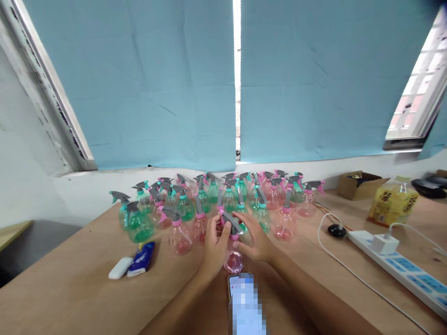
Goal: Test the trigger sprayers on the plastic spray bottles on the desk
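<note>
A pink spray bottle (pixel 233 260) with a grey trigger head lies tilted toward me on the wooden table (pixel 70 288). My left hand (pixel 214 246) grips its neck and head from the left. My right hand (pixel 254 239) holds the head and collar from the right. Right behind my hands stands a crowd of several green and pink spray bottles (pixel 195 204) with grey, teal and pink trigger heads, spread in rows along the wall.
A phone (pixel 244 300) lies just below my hands. A white case (pixel 120 268) and a blue packet (pixel 141 258) lie at left. At right are a power strip (pixel 401 267) with charger and white cable, a black puck (pixel 337 230), a yellow bottle (pixel 393 202) and a cardboard box (pixel 359 184).
</note>
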